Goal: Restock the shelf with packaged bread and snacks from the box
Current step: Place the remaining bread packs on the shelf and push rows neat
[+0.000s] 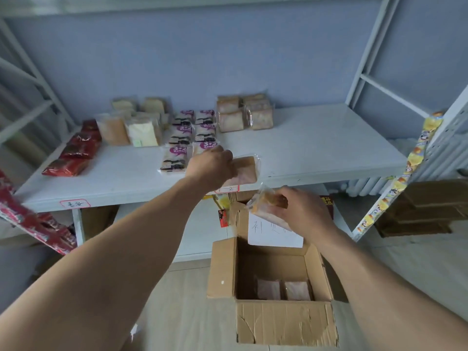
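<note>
Red packets: A row of red snack packets (73, 150) lay end to end along the left edge of the shelf (316, 148), apparently grouped by kind.
Pale loaves: Wrapped pale bread (129, 127) stood just right of the red packets, with more packs behind it by the wall.
Purple packs: Two columns of purple-labelled sandwich packs (190, 133) ran from the back toward the front edge, likely so each line could be filled from the front.
Left hand: The left hand (211, 167) reached over the front edge, its fingers curled on a clear-wrapped bread pack (244, 169) resting on the shelf just right of the purple column; it appeared to be starting a new front row.
Brown stack: Matching brown bread packs (244, 112) sat stacked at the back of the shelf, well apart from the pack being placed.
Right hand: The right hand (300, 211) pinched a second bread pack (266, 202) in the air below the shelf edge and above the box, seemingly ready to go up next.
Box: The open cardboard box (286, 323) stood on the floor under the hands, flaps out; two wrapped packs (283, 290) were visible at its bottom, so little stock seemed left.
Shelf right: The right half of the shelf offered room for more rows.
</note>
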